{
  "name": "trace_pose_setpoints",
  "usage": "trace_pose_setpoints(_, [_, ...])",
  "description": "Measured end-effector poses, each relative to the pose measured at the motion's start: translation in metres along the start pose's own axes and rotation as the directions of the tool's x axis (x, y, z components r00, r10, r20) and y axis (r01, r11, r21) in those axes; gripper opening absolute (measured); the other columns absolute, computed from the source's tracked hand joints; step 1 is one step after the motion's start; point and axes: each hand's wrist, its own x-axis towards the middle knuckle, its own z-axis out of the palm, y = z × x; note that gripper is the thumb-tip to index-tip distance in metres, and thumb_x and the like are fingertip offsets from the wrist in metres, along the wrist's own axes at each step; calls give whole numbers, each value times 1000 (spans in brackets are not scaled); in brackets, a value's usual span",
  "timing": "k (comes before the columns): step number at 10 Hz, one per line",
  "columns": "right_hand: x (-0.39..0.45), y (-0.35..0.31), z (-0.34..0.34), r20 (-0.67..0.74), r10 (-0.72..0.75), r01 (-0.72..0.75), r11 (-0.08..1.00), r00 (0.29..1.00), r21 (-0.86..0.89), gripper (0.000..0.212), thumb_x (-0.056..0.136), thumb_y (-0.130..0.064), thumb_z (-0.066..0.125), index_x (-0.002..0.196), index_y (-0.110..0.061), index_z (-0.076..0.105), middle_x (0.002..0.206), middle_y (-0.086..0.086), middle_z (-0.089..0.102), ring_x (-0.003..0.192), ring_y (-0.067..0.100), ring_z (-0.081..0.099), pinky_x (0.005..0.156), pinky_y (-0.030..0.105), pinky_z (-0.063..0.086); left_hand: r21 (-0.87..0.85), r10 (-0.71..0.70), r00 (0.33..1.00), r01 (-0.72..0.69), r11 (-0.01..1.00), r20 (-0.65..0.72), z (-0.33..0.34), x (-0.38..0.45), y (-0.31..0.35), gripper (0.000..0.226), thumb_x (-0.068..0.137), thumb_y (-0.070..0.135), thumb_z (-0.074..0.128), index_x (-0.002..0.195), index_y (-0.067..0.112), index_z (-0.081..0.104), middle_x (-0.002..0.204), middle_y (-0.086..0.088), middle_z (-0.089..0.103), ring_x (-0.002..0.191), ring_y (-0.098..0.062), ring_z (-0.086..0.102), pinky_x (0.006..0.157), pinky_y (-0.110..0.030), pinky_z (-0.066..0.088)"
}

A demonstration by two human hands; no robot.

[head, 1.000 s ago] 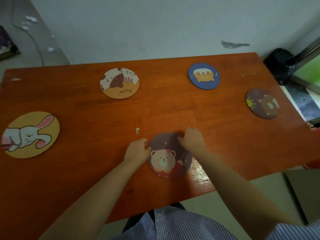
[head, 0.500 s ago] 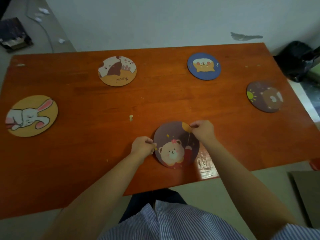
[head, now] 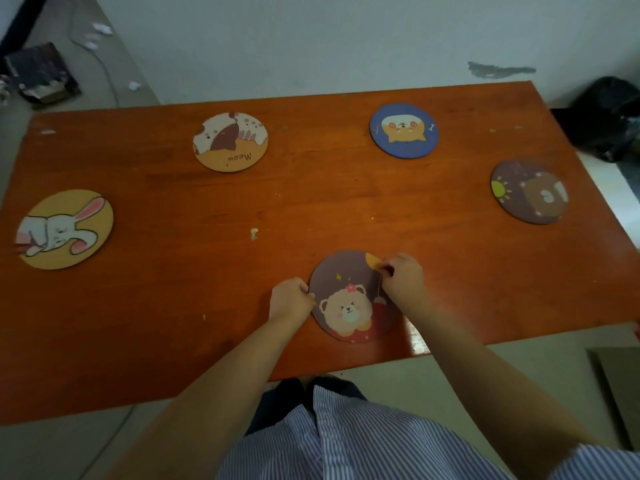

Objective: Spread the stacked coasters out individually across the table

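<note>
A round brown coaster with a bear [head: 349, 299] lies near the front edge of the orange table [head: 311, 202]. My left hand [head: 290, 299] pinches its left rim. My right hand [head: 403, 277] pinches its upper right rim. Whether more coasters lie under it is hidden. Other coasters lie singly: a yellow rabbit coaster [head: 65, 228] at far left, a "Meow" cat coaster [head: 230, 142] at back left, a blue dog coaster [head: 404, 130] at back right, a dark bear coaster [head: 530, 191] at right.
A small crumb [head: 254, 233] lies on the table's middle. A black bag [head: 609, 116] sits off the right back corner. A wall runs behind the table. Litter and a cable lie on the floor at back left.
My view has shifted, so the table sits higher in the frame. Both hands stay on the bear coaster's rim; the right hand moved from the top to the upper right edge.
</note>
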Motion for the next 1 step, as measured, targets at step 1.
trace_pose_setpoints(1, [-5,3,2,-36,-56,55,998,998,-12,19,83,7,54,95,9,69,108,26,66,105,39,56,90,41,45,112,47,998,-44,993,-28,-4,-2,-1,10,90,18,56,83,13,53,86,-9,57,76,-24,52,67,-35,44])
